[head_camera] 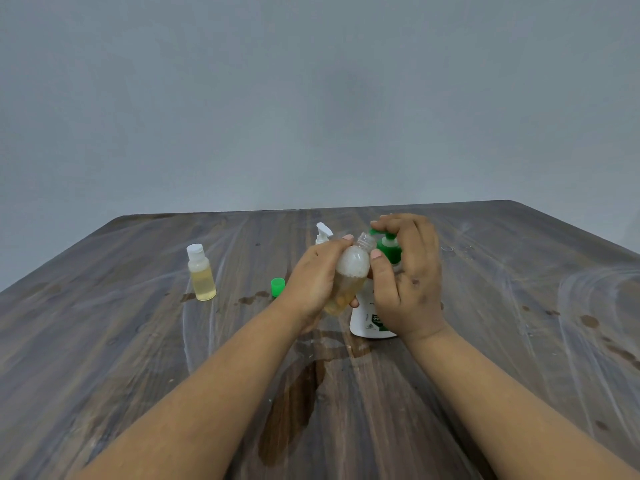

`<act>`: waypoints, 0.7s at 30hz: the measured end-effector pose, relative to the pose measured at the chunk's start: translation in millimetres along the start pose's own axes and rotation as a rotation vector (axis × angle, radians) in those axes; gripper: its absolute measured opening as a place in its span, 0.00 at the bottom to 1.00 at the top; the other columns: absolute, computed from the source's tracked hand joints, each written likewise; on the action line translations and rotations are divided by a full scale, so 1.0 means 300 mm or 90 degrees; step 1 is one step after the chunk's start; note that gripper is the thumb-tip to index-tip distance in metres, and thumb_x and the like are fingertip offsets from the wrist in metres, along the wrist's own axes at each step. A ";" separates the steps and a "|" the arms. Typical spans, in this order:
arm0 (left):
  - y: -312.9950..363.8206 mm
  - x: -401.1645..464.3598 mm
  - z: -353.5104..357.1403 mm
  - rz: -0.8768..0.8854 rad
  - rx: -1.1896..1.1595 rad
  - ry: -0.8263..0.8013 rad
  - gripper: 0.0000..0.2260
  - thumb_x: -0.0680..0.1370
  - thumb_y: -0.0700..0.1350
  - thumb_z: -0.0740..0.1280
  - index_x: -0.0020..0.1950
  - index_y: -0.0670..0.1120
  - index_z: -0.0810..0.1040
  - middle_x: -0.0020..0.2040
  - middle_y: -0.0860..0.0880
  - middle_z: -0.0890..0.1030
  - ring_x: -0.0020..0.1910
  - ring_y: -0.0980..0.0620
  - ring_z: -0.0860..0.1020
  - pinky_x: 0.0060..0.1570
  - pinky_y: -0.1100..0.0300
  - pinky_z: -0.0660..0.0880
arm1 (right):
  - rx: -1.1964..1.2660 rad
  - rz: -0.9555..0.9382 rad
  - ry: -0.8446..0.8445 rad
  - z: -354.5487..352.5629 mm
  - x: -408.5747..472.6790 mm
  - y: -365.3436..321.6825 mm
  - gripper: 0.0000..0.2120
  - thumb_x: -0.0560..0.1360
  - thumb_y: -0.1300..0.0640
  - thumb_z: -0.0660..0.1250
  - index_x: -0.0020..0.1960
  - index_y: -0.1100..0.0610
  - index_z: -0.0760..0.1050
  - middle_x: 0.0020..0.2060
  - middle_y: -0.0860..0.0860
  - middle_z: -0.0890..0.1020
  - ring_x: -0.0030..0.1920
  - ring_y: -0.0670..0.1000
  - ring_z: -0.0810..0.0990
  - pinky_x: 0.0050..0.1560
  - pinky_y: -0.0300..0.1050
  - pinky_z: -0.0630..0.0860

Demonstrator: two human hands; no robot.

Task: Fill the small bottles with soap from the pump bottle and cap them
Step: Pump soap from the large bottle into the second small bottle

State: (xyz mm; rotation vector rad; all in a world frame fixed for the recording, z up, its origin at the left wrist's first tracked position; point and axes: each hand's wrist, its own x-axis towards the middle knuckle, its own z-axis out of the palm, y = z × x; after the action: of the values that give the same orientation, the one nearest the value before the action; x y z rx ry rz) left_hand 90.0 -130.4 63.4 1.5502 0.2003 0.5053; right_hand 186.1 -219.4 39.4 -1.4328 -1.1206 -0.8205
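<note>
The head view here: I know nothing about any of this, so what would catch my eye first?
Mid-table, the left hand grips a small clear uncapped bottle, tilted, foamy above yellowish liquid, its mouth at the nozzle of a white pump bottle with a green pump. The right hand rests on that pump. Further left on the streaked dark wooden table lies a loose green cap, and beyond it stands a white-capped small bottle of yellow liquid.

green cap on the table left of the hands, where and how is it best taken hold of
Pinch the green cap across its round side wall with thumb and fingers, coming from above. It lies apart from the other things on the table, just left of the left hand, with free space round it. It looks slightly tilted, its opening partly up. The left hand holds the open small bottle, so the right hand seems freer.
</note>
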 end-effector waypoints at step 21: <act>-0.006 0.004 -0.002 -0.004 -0.002 0.007 0.19 0.84 0.50 0.55 0.41 0.42 0.77 0.30 0.48 0.80 0.26 0.49 0.74 0.28 0.58 0.72 | -0.008 -0.005 -0.019 -0.003 -0.008 0.002 0.19 0.72 0.56 0.59 0.57 0.65 0.75 0.54 0.56 0.75 0.56 0.54 0.73 0.57 0.34 0.67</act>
State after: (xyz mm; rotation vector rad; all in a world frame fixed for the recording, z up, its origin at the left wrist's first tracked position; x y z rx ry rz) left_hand 91.1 -129.1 61.9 1.5434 0.2117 0.5087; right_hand 185.9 -220.6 37.2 -1.4566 -1.1459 -0.8156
